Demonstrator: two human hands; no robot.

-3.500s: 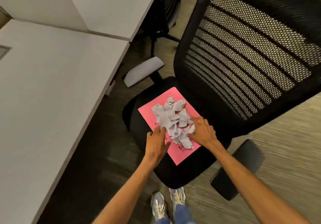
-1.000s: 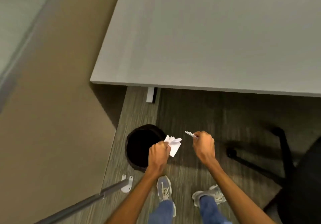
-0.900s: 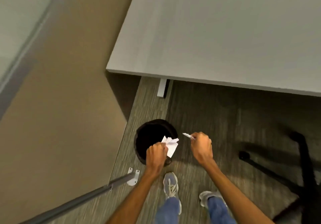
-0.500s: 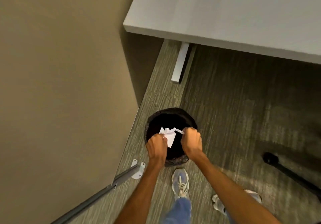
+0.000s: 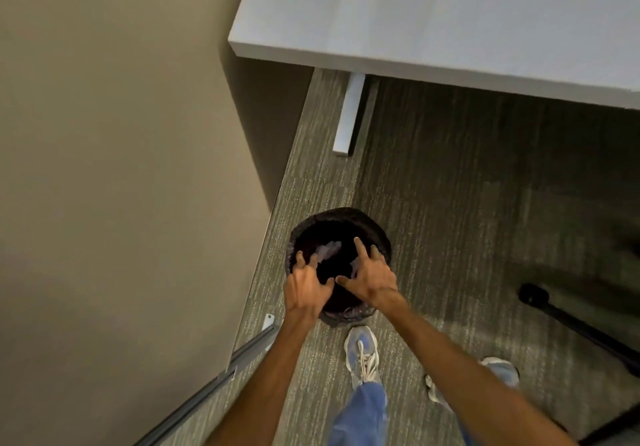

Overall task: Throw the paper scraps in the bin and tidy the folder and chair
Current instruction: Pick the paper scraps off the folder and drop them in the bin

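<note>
Dim, even indoor light is falling from above, the desk (image 5: 450,23) is casting a broad shadow over the carpet (image 5: 450,203), wide-angle distortion is bending the edges, and motion blur is smearing the right side.

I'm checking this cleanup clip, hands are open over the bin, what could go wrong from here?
1. The paper scraps are light and falling from open hands; some may drift past the bin rim onto the carpet.
2. The left hand and right hand hang close to the rim, so pulling back carelessly could knock the bin.
3. The shoe stands close to the bin and might kick it.
</note>
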